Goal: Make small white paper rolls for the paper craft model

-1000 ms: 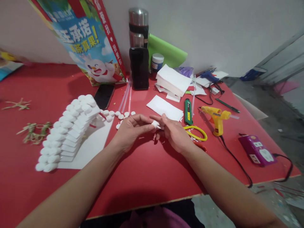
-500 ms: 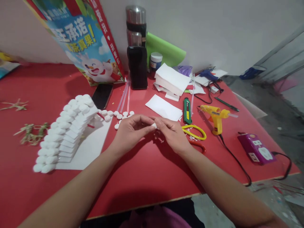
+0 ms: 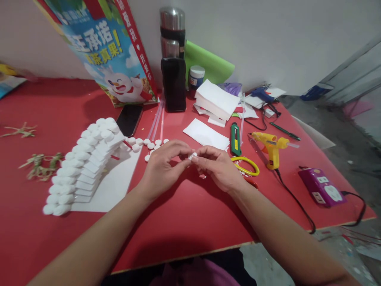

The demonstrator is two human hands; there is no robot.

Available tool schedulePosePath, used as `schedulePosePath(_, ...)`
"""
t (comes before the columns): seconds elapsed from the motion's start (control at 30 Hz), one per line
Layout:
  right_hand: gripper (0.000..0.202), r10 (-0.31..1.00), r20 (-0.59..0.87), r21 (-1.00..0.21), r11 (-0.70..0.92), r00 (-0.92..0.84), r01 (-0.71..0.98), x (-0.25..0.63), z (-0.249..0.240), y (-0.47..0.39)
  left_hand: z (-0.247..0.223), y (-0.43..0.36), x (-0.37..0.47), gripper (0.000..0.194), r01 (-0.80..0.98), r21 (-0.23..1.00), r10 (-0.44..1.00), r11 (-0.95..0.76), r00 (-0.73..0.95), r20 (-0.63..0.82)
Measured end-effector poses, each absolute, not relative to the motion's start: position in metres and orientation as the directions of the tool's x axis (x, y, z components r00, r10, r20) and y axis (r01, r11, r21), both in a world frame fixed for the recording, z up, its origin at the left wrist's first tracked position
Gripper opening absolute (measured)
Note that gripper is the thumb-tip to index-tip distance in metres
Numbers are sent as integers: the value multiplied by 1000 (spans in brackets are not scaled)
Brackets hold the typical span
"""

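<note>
Between the fingertips of both hands is a small white piece [image 3: 193, 156], partly covered by the fingers; its exact kind is too small to tell. My left hand [image 3: 166, 165] pinches it from the left, and my right hand [image 3: 216, 167] grips it from the right. Several white round discs [image 3: 151, 145] lie on the red table just beyond my left hand. To the left, a curved white model [image 3: 86, 159] of stacked round discs and folded paper steps stands on a white sheet [image 3: 122, 186]. Scissors with a yellow handle [image 3: 248, 165] lie beside my right hand, partly hidden.
A yellow glue gun [image 3: 270, 149], a green utility knife [image 3: 235, 139] and a purple power socket [image 3: 321, 186] lie to the right. Behind are white paper cards [image 3: 217, 99], a black phone [image 3: 174, 85], a steel flask [image 3: 172, 20] and a printed bag [image 3: 104, 51]. Straw figures [image 3: 41, 165] lie left.
My fingers have shifted around the small white piece, and more of it shows between them. My right hand has moved slightly. The view has shifted a little.
</note>
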State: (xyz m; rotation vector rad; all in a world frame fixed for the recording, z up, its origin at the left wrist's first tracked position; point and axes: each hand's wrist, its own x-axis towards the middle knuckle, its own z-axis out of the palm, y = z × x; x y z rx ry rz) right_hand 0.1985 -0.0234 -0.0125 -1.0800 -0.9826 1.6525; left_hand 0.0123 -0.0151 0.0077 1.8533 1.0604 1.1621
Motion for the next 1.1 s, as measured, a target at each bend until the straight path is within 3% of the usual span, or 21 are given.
schedulePosePath(0.2,44,967,-185,-961,-216,-178,-174,201,-15,-23,-10,-11,12,10,261,717,762,-646,277,586)
schedulePosePath(0.37,45,973,-176,-970,-197,-146,-145,200,-17,-23,-16,-9,12,13,254,687,731,-681,299,613)
schedulePosePath(0.5,40,966,-166,-961,-204,-197,-189,201,-15,-22,-8,-11,14,7,212,828,848,-520,246,470)
schedulePosePath(0.63,41,966,-147,-945,-201,-214,-258,208,-12,-17,-4,-9,14,18,-101,990,986,-97,124,109)
schedulePosePath(0.7,41,980,-110,-960,-148,-163,-238,212,-11,-16,-4,-6,14,26,-270,960,990,72,133,-37)
schedulePosePath(0.8,37,994,-2,-989,-18,-111,-144,212,-8,-18,-6,-3,15,30,-399,900,978,178,171,-118)
schedulePosePath(0.9,39,993,81,-997,81,-86,-6,206,-6,-23,-8,-4,18,29,-437,862,958,257,232,-169)
schedulePosePath(1.1,22,979,197,-941,202,-44,273,209,5,-29,-9,-6,18,32,-461,800,911,383,333,-244)
